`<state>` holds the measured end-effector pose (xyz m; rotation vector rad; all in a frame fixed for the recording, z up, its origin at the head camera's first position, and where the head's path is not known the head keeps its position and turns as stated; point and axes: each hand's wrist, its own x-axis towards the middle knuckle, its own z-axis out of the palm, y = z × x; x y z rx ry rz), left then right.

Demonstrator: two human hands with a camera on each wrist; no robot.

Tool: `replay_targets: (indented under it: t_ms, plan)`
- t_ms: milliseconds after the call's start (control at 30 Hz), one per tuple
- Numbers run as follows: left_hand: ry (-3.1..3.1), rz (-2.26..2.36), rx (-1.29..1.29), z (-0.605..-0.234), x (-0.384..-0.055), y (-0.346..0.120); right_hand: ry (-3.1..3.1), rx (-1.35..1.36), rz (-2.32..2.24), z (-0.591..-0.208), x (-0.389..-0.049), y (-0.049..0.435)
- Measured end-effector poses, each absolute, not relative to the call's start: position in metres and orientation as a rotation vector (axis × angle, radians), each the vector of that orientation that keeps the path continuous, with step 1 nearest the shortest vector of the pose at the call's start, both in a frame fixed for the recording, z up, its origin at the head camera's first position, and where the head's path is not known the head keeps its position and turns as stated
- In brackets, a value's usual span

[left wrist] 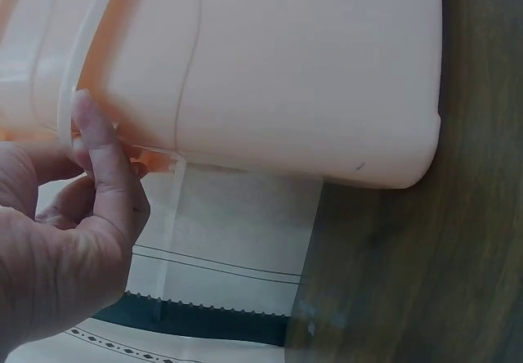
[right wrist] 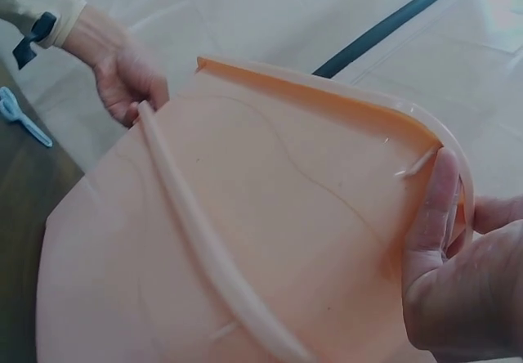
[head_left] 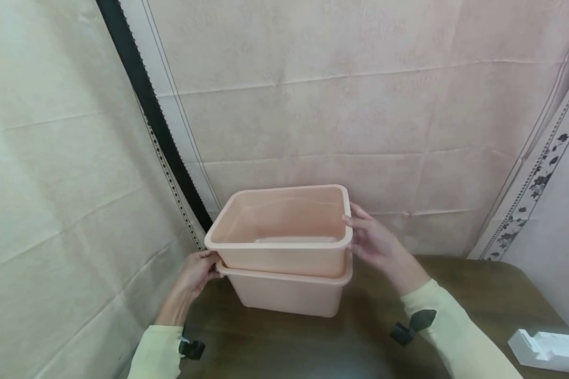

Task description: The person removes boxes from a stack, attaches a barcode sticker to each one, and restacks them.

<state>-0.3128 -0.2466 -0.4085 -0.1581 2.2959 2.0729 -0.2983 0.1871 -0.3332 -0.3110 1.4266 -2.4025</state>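
Two pale pink plastic bins are nested, one partly inside the other. The upper bin (head_left: 284,258) sits raised and slightly tilted, its inside facing me with nothing in it. Beneath it, the lower bin (head_left: 289,295) shows its front wall and rim over the brown table. My left hand (head_left: 198,273) pinches the lower bin's rim (left wrist: 86,44) at the left side, thumb and fingers on either face of it. At the right, my right hand (head_left: 372,239) grips the upper bin's rim (right wrist: 462,154) near a corner, with the thumb under the lip in the right wrist view.
The brown wooden table (head_left: 455,295) runs to a cloth-covered wall (head_left: 360,105) close behind the bins. A white block-shaped piece (head_left: 550,350) lies at the table's right front. A small light blue object (right wrist: 24,118) shows on the table in the right wrist view.
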Motion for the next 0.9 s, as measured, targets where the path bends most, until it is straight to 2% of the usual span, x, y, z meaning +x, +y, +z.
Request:
replay_targets:
  t_ms: [567, 900]
  plan:
    - [2.249, 2.093, -0.059, -0.41, -0.319, -0.247, 1.415, -0.412, -2.478, -0.265, -0.285, 0.201]
    - [2.225, 2.143, -0.096, -0.411, -0.318, -0.256, 1.27, -0.593, -2.582, -0.216, -0.259, 0.24]
